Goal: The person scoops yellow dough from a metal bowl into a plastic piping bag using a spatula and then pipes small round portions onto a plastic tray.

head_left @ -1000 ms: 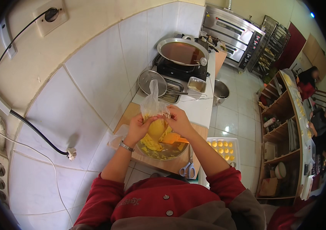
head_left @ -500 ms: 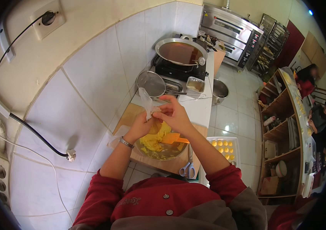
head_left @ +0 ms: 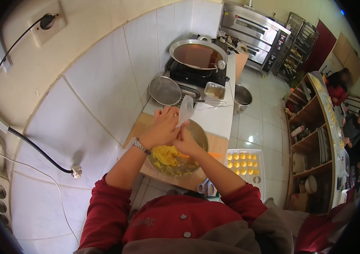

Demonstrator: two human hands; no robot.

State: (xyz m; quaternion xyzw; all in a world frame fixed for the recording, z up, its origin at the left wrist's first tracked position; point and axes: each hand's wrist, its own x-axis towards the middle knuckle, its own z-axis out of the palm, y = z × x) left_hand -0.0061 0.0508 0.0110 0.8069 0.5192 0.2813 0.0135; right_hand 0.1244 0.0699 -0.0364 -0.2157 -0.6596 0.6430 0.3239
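My left hand (head_left: 161, 130) and my right hand (head_left: 184, 139) meet above a wide metal bowl (head_left: 202, 133). Both are closed around a translucent plastic piping bag (head_left: 186, 109), whose pale, narrow part sticks up beyond my fingers. The rest of the bag is hidden by my hands. Soft yellow filling (head_left: 165, 155) lies in the bowl just below my wrists, with smears on the metal. An orange spatula (head_left: 216, 155) rests in the bowl, its handle passing under my right forearm. Scissors (head_left: 206, 187) with grey-blue handles lie at the near right edge of the wooden board (head_left: 139, 127).
Beyond the bowl are a mesh strainer (head_left: 165, 90), a small metal container (head_left: 214, 91) and a wide pan of brown liquid (head_left: 199, 56) on a black stove. A white tray (head_left: 261, 169) of yellow rounds sits lower right. Wooden shelves (head_left: 311, 169) and people stand farther right.
The bag's upright end has swung from left to right, and my hands have turned around it. My right hand dropped lower while my left came up over the bag.
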